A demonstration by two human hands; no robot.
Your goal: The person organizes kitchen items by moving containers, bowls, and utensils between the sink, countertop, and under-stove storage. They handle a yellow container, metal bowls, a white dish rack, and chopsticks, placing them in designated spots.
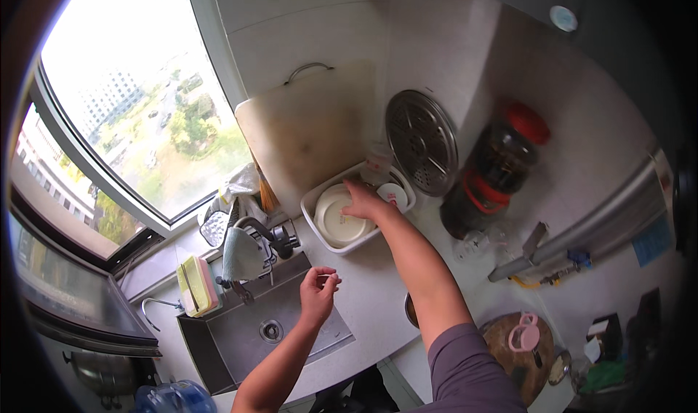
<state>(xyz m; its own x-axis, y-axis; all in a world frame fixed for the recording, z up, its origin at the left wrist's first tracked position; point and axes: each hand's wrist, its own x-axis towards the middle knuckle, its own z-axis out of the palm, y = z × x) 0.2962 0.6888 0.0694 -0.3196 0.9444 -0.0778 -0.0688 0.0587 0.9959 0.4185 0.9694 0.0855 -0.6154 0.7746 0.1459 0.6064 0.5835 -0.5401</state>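
Note:
My right hand (362, 199) reaches into a white plastic basin (349, 248) on the counter, its fingers spread over a stack of pale bowls or plates (342, 222). Whether the fingertips grip a rim cannot be told. A white cup or small bowl with a red mark (393, 194) and a clear container (378, 159) are also in the basin, beside the hand. My left hand (318, 292) hovers over the back right part of the sink (240, 347), fingers loosely curled, with nothing visible in it.
A faucet (281, 241) with a pale cloth (244, 255) stands behind the sink. A cutting board (311, 135) and a round perforated steel steamer plate (421, 142) lean against the wall. A red-lidded jar (501, 162) is at right; a round wooden board (499, 347) lies lower right.

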